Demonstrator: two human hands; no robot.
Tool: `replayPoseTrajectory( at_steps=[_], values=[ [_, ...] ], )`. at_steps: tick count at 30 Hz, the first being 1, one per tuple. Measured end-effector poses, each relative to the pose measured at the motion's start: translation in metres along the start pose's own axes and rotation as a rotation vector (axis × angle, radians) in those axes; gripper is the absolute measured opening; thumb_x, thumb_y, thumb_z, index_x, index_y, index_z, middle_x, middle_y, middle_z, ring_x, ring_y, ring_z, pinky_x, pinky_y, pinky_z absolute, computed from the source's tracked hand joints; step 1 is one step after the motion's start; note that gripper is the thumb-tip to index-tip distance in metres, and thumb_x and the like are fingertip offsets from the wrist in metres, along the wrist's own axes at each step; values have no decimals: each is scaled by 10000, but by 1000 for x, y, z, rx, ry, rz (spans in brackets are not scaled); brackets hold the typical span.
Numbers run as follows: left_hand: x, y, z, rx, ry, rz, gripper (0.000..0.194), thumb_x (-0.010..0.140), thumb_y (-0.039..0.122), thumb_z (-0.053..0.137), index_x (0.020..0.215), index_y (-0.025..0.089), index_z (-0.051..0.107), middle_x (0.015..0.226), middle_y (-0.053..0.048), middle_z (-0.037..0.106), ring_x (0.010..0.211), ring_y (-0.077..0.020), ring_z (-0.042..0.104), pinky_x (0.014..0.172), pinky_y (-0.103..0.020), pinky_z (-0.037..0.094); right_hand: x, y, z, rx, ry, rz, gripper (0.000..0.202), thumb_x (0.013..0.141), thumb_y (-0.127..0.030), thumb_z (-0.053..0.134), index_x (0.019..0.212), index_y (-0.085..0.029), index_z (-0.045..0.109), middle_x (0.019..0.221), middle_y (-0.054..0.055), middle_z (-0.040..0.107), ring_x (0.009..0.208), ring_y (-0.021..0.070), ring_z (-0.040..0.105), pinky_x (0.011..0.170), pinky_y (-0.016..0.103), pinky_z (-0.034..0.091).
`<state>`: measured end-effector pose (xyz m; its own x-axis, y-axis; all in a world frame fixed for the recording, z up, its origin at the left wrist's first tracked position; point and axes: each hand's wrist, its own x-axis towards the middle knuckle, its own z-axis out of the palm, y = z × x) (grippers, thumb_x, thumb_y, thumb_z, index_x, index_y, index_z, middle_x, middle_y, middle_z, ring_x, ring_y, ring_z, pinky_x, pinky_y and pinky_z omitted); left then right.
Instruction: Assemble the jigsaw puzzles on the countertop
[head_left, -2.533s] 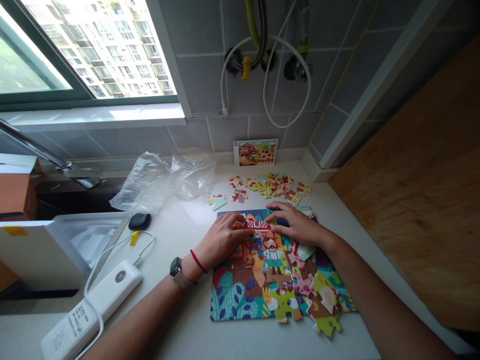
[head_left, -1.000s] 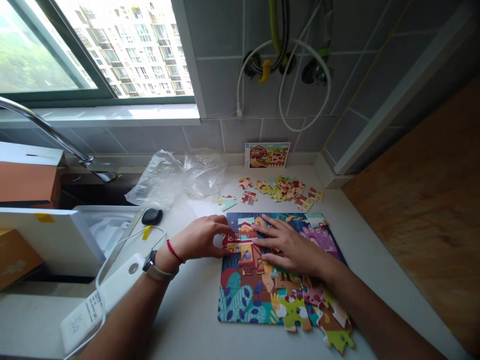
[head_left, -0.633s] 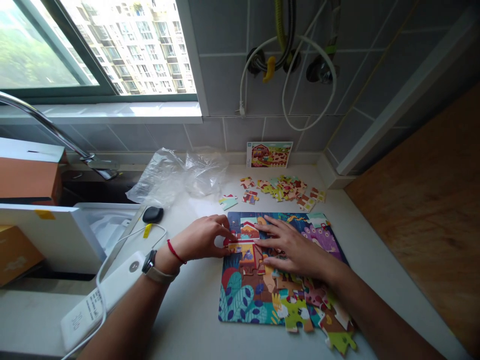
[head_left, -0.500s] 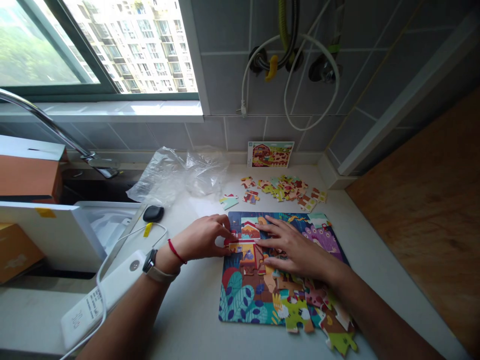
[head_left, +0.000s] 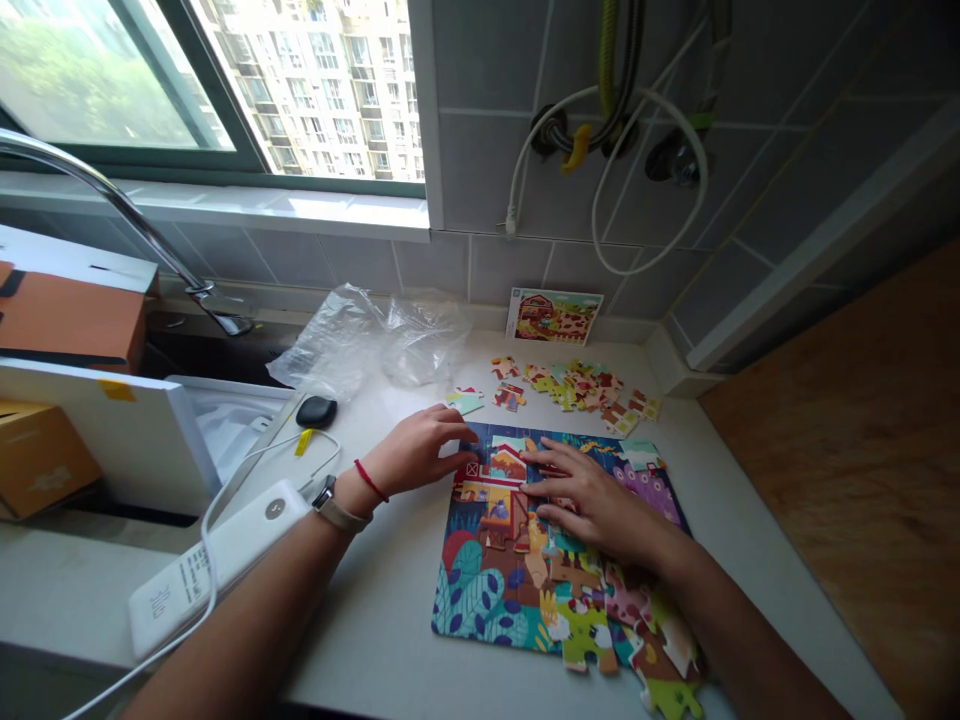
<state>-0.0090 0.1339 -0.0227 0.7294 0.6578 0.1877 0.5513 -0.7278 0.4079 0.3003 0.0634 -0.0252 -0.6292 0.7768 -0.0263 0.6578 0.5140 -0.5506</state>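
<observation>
A puzzle board [head_left: 480,585] with a dark blue, leafy picture lies on the counter, with joined jigsaw pieces on it showing a red barn. At the board's upper left edge is my left hand [head_left: 420,452], its thumb and forefinger apart beside a red barn piece [head_left: 471,468]. My right hand [head_left: 581,500] rests flat over the middle of the board, fingers spread across the pieces and hiding some of them. A green piece with sheep [head_left: 585,635] overhangs the front edge. Another green-and-brown piece [head_left: 660,665] juts out near my right forearm.
Loose jigsaw pieces [head_left: 577,385] lie behind the board, below a picture card [head_left: 559,317] leaning on the wall. Clear plastic wrapping [head_left: 375,335] is at back left. Left of my arm are a white power bank [head_left: 217,565] with a cable, a black case [head_left: 316,411] and boxes [head_left: 71,315].
My left hand has lifted slightly up the board's left edge, its fingertips uncovering the red barn piece. My right hand stays on the board. The camera view has shifted a little.
</observation>
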Motion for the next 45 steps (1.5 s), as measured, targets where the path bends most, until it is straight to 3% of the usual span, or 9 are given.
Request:
replayPoseTrajectory(
  at_steps=[8,12,15,19,21,28,32,35,45],
  values=[
    [0,-2,4,-60,-69,18,128,923,261,788,1041,264,836,1083,-65,712,980,-228,668,935,-369,531,-1,6,4,14,26,-6,239,984,-314,701,1198,-309,807,1541,71,599,1520,373,416,1204,628,399],
    [0,-5,6,-132,-51,-18,112,907,286,813,1010,248,833,1072,-68,688,967,-222,661,932,-364,528,3,3,9,-1,124,-3,263,1021,-297,636,1240,-274,779,1472,100,651,1464,335,491,1198,597,421],
    [2,-7,9,-174,-33,-29,104,895,289,826,985,237,827,1048,-66,681,970,-224,652,932,-363,518,5,-7,14,-22,150,-31,400,1004,-336,674,1400,-281,684,1532,108,597,1474,321,483,1219,571,408],
    [4,-6,12,-180,-19,-39,126,874,327,850,949,230,821,1046,-69,679,999,-240,632,956,-383,497,6,-22,18,-50,8,-46,726,858,-490,839,1513,-313,580,1667,98,441,1571,384,327,1256,632,324],
    [5,-4,14,-174,-13,-51,159,864,364,860,935,229,818,1056,-71,675,1013,-249,620,968,-395,490,5,-25,18,-58,-53,-24,771,825,-519,861,1514,-319,578,1693,93,398,1587,400,283,1264,665,280],
    [4,1,18,-146,2,-90,192,845,407,873,928,243,819,1135,-80,663,1084,-282,602,1002,-438,484,3,-15,9,2,-44,-12,762,771,-558,891,1444,-303,641,1651,100,463,1559,390,336,1255,626,314],
    [4,0,20,-119,28,-53,206,849,425,867,929,244,809,1207,-85,660,1136,-303,606,1025,-469,482,0,-5,-7,59,160,55,380,966,-431,711,1317,-284,715,1396,108,656,1333,300,589,1123,477,492],
    [4,1,22,-111,70,-8,207,919,428,795,933,221,789,1188,-95,674,1104,-286,623,1004,-459,501,-2,8,-17,10,313,159,232,1012,-362,603,1136,-247,762,1146,96,704,1123,269,672,997,417,543],
    [6,6,25,-124,150,55,235,1062,338,575,1014,196,756,1115,-110,708,1024,-247,641,945,-416,527,-5,24,-11,-47,203,245,348,897,-424,785,1197,-252,741,1177,101,655,1126,299,652,1006,443,535]
  ],
)
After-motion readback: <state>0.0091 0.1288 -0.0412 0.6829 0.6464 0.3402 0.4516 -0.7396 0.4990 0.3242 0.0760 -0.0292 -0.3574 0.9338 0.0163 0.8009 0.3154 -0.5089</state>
